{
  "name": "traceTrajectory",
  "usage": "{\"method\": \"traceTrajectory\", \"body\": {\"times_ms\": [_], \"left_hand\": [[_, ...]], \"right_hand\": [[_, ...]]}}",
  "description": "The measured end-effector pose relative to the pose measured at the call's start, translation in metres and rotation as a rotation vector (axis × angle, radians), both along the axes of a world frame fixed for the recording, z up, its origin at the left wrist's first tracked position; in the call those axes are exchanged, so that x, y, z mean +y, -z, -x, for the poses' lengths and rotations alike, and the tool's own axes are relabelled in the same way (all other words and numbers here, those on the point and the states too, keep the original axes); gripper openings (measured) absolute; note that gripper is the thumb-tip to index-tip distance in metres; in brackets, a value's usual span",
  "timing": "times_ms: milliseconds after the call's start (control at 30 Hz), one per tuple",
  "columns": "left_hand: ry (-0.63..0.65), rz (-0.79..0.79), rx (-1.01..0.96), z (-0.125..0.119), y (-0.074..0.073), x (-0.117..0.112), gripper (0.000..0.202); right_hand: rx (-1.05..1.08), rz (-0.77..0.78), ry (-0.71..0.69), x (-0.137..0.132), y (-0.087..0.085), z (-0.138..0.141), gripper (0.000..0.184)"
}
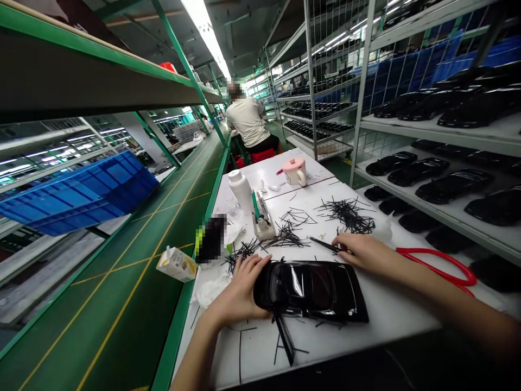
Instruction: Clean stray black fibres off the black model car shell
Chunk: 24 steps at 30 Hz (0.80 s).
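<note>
My left hand (238,288) grips the side of a glossy black model car body (309,290), which lies on the white table (260,358). My right hand (360,254) rests on the table just beyond the car, pinching a thin black strip (324,245) between its fingers. A loose heap of similar black strips (348,214) lies farther up the table. Another long black strip (284,338) sticks out from under the car toward me. The car's underside is hidden.
On the table stand a white bottle (240,190), a pink lidded mug (295,171), and a small tool holder (262,225). A red cord (437,266) lies to the right. Shelves of black car bodies (451,184) stand right; a green conveyor belt (122,260) runs left. A co-worker (247,122) sits ahead.
</note>
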<state>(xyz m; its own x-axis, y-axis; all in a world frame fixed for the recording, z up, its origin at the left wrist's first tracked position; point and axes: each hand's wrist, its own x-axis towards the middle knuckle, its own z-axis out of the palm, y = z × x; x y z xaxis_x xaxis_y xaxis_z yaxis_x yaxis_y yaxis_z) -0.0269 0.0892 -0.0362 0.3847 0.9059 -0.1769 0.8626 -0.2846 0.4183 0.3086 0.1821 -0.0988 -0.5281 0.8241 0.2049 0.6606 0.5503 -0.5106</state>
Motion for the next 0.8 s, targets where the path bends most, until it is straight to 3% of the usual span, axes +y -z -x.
{"method": "traceTrajectory", "body": {"times_ms": [133, 267, 367, 467, 600, 800], "left_hand": [[-0.111, -0.145, 0.016, 0.0, -0.009, -0.034, 0.106], [-0.284, -0.153, -0.08, -0.005, -0.028, -0.061, 0.101], [-0.336, -0.193, -0.112, -0.017, -0.036, -0.072, 0.1], [-0.353, -0.299, -0.145, -0.034, -0.04, -0.078, 0.099], [-0.381, -0.475, -0.24, -0.057, -0.043, -0.083, 0.094], [-0.405, -0.586, -0.414, -0.082, -0.044, -0.079, 0.098]], "right_hand": [[0.098, 0.007, 0.045, -0.015, -0.025, -0.008, 0.025], [0.503, 0.095, 0.108, -0.055, -0.049, -0.005, 0.022], [0.706, 0.043, -0.022, -0.086, -0.057, 0.0, 0.012], [0.712, 0.028, -0.169, -0.106, -0.055, 0.002, 0.01], [0.701, -0.006, -0.112, -0.118, -0.049, -0.002, 0.014], [0.486, -0.23, -0.043, -0.127, -0.051, -0.009, 0.02]]}}
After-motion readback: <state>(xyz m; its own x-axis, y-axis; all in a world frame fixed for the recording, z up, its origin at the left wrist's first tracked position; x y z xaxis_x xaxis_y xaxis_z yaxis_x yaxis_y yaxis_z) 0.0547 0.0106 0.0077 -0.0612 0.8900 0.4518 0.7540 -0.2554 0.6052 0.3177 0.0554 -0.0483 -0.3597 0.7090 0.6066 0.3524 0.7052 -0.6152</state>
